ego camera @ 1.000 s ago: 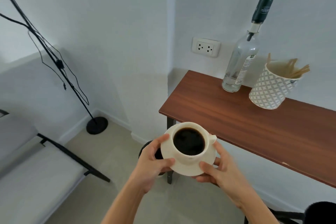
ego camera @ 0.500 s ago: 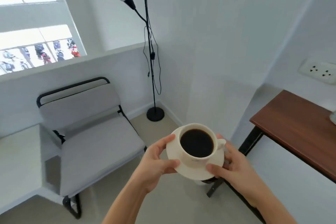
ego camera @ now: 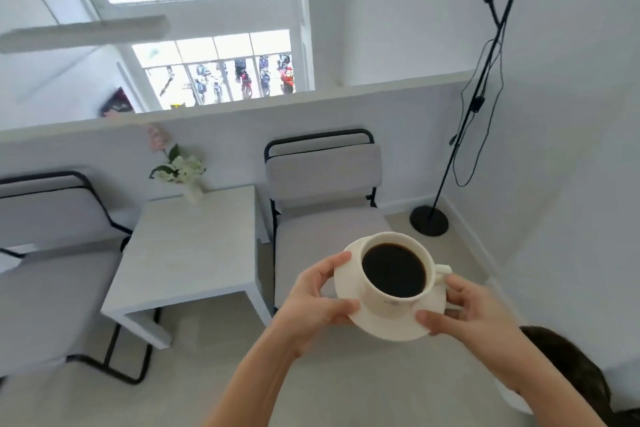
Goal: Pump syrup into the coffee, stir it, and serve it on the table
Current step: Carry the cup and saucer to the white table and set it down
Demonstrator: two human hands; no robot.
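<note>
A white cup [ego camera: 381, 302] full of black coffee stands on a white saucer [ego camera: 398, 328], both held in the air in front of me. My left hand [ego camera: 311, 302] grips the saucer's left rim with thumb on top. My right hand [ego camera: 474, 315] grips its right rim, beside the cup's handle. A small white table [ego camera: 187, 253] stands to the left and beyond the cup, between two chairs. The syrup bottle and stirrers are out of view.
A vase of flowers [ego camera: 180, 170] sits at the table's far corner. Grey padded chairs stand to the left [ego camera: 45, 253] and to the right [ego camera: 322, 204] of the table. A black floor lamp [ego camera: 478, 104] occupies the right corner. A low white wall runs behind.
My view has swung left, away from the wooden counter, toward the white table and chairs. Both hands still hold the saucer with the cup level.
</note>
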